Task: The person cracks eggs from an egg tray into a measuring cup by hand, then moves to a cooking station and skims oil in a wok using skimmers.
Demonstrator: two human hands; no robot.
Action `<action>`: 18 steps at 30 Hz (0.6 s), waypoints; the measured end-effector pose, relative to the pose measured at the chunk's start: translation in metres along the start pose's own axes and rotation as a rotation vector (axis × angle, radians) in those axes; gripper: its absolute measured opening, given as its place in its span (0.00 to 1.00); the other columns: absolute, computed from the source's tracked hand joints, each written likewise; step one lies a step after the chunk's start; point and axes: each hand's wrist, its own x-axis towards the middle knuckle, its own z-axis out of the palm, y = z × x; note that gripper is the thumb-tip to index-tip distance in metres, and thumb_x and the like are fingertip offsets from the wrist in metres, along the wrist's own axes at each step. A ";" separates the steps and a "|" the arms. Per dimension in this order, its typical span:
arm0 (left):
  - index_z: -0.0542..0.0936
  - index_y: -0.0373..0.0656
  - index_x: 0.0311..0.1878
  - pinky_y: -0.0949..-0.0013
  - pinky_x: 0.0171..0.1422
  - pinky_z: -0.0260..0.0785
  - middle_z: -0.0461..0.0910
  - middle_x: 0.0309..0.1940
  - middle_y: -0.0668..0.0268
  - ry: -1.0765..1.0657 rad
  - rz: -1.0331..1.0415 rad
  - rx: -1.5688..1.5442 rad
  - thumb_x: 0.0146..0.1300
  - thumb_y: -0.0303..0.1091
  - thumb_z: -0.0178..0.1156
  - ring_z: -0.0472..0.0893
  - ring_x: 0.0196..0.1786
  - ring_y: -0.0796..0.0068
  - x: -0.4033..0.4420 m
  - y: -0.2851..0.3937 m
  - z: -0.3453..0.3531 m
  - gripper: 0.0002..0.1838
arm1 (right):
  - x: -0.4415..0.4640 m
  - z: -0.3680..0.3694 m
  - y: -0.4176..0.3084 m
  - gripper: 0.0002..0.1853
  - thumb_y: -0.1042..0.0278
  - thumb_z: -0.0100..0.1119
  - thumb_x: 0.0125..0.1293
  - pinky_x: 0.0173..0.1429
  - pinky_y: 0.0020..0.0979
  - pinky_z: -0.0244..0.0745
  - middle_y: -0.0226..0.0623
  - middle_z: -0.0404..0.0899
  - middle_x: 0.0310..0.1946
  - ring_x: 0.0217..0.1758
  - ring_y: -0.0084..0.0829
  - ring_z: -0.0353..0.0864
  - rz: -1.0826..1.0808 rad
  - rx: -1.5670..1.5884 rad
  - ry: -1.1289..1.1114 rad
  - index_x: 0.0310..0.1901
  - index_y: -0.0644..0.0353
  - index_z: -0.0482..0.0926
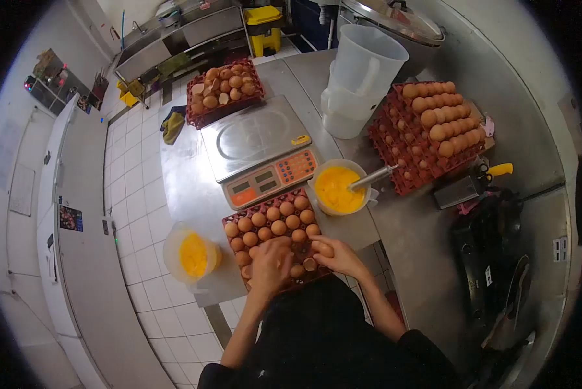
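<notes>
A red egg tray (228, 228) full of brown eggs (278, 227) lies on the steel table in front of me. My right hand (343, 260) is closed around a brown egg (323, 248) at the tray's right edge. Over the tray's near half, my left hand (271, 264) has its fingers curled; what they hold is hidden. A broken eggshell (310, 264) sits in the near right part of the tray. Beyond the right hand stands a pitcher of yellow beaten egg (337, 189) with a whisk (373, 177) in it. Another pitcher of yellow egg (193, 255) stands left of the tray.
An orange kitchen scale (265, 155) sits behind the tray. Beyond it is a tray heaped with eggshells (224, 88). A tall clear jug (359, 81) and stacked egg trays (404, 139) with several rows of eggs stand at right. A black stove (482, 259) is further right.
</notes>
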 end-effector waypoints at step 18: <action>0.82 0.41 0.54 0.51 0.50 0.79 0.77 0.48 0.53 -0.535 0.013 -0.032 0.61 0.29 0.67 0.85 0.45 0.45 0.031 -0.020 0.090 0.17 | -0.017 0.026 0.081 0.14 0.53 0.62 0.75 0.30 0.23 0.71 0.27 0.77 0.37 0.31 0.17 0.75 0.569 0.524 0.357 0.52 0.53 0.77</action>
